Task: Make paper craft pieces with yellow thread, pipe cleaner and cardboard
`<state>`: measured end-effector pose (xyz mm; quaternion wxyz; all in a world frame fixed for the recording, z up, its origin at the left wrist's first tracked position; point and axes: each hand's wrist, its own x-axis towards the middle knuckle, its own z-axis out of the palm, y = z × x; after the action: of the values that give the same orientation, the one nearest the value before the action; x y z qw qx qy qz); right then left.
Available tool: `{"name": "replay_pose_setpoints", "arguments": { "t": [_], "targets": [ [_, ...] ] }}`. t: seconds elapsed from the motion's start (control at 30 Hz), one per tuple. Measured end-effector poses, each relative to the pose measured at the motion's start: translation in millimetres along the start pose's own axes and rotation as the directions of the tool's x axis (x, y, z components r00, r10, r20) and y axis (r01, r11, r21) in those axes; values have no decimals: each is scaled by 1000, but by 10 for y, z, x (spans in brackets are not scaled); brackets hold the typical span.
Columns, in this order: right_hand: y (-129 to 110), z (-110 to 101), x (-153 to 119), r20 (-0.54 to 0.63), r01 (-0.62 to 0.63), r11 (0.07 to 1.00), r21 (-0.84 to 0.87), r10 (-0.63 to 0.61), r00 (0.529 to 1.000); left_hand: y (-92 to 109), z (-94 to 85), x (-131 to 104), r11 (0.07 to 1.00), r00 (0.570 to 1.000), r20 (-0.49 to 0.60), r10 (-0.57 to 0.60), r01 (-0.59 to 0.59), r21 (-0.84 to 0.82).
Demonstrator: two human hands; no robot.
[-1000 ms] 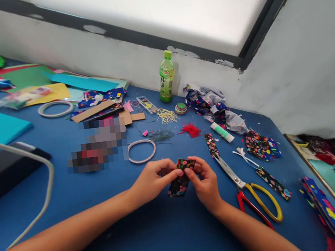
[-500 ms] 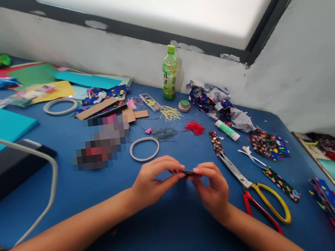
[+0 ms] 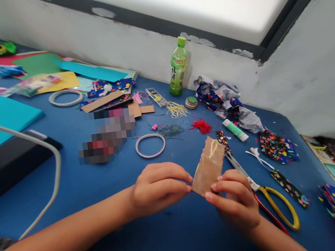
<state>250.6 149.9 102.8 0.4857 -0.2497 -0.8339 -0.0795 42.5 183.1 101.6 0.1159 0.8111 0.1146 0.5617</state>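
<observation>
A small rectangular piece of brown cardboard [image 3: 207, 167], with a glossy streak near its top and slightly ragged edges, is held up tilted over the table. My right hand [image 3: 236, 200] is closed on its lower right part, fingers on the brown face and the thumb hidden behind. At the lower left corner, the fingertips of my left hand [image 3: 161, 187] are drawn together on the edge. Just beyond my right hand lie scissors [image 3: 256, 186] with one yellow and one red handle. A floral strip [image 3: 222, 139] lies by their blades.
On the blue table are a tape roll [image 3: 151, 146], red threads [image 3: 202, 126], a glue stick [image 3: 235, 129] and crumpled floral fabric [image 3: 218, 92]. A green bottle [image 3: 178, 67] stands by the wall. A pale cable [image 3: 57, 171] crosses the left side near a black box [image 3: 17, 168].
The cardboard piece has been turned from edge-on, showing a dark side, to its brown face. My right hand has shifted right and down. The view has swung slightly left.
</observation>
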Motion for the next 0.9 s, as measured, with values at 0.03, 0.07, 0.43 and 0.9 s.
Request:
{"name": "replay_pose_setpoints", "arguments": {
  "t": [0.03,0.07,0.43,0.9],
  "targets": [
    [3,-12,4,1,15,1000,-3,-15,1000,-3,-7,4,1000,1000,2,25,-25,10],
    [4,-21,6,4,27,1000,-4,-27,1000,-4,-16,8,999,999,2,49,-49,21],
    [-60,-1,25,28,-29,995,91,27,999,17,-122,11,987,984,103,144,-151,56],
    [-19,-42,71,74,28,995,96,-35,997,0,-185,-50,971,967,178,184,-207,116]
  ]
}}
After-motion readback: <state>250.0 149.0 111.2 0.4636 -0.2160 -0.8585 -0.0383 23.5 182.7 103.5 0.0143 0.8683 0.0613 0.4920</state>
